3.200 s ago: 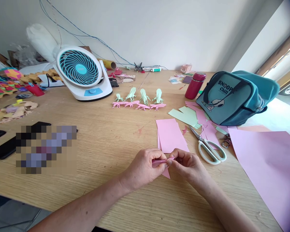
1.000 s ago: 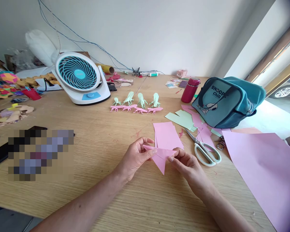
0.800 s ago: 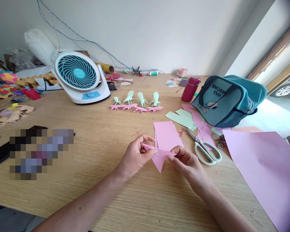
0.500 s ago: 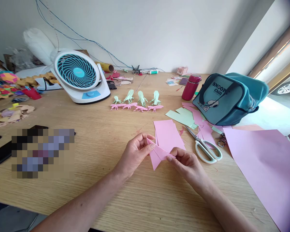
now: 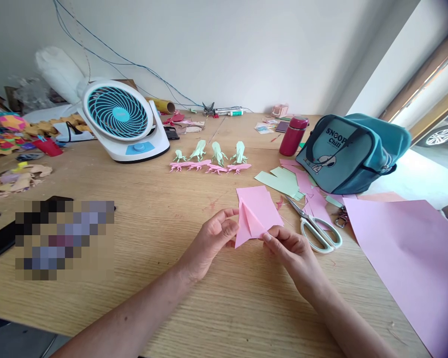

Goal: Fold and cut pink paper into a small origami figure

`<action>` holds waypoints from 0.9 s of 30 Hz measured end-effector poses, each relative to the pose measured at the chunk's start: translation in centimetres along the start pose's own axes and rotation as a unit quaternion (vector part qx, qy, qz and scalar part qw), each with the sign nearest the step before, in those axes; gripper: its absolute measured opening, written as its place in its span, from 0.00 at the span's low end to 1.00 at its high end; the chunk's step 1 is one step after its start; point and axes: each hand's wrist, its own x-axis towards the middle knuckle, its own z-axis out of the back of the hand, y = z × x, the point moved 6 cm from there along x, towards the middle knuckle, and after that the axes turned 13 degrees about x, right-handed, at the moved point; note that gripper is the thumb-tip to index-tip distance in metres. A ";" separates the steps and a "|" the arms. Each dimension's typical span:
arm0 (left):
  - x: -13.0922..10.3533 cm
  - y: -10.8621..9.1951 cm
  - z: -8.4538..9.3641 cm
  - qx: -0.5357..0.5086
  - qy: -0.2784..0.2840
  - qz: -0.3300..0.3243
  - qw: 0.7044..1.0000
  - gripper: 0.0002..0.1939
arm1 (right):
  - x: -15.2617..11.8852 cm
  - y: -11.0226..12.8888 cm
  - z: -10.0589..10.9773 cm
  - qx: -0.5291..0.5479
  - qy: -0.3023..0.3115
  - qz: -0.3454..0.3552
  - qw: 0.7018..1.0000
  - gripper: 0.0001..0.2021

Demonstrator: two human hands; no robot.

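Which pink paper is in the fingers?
The folded piece, its right corner pinched by the right hand; the stacked sheets, scraps and large sheet lie unheld.

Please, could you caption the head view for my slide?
Folded pink paper piece between left-hand grip and right-hand grip, with pale-green paper figures behind on a wooden table.

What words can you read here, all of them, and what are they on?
"SNOOP" on the teal bag; anything after it is unclear at the dark strap.
"Chill" below it, on the same bag.
Too blurred to read: the mark on the fan's blue hub.
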 end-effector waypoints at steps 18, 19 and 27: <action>0.2 2.2 0.0 0.080 -0.064 0.042 0.994 0.17 | 0.1 0.6 0.1 -0.151 0.029 0.064 0.986 0.22; 0.2 2.2 0.2 0.070 -0.071 0.044 0.994 0.17 | 0.3 1.2 1.2 -0.188 0.001 0.090 0.978 0.19; 0.1 1.5 1.1 0.022 -0.100 0.057 0.993 0.16 | 2.0 1.8 11.1 -0.597 -0.197 0.058 0.775 0.16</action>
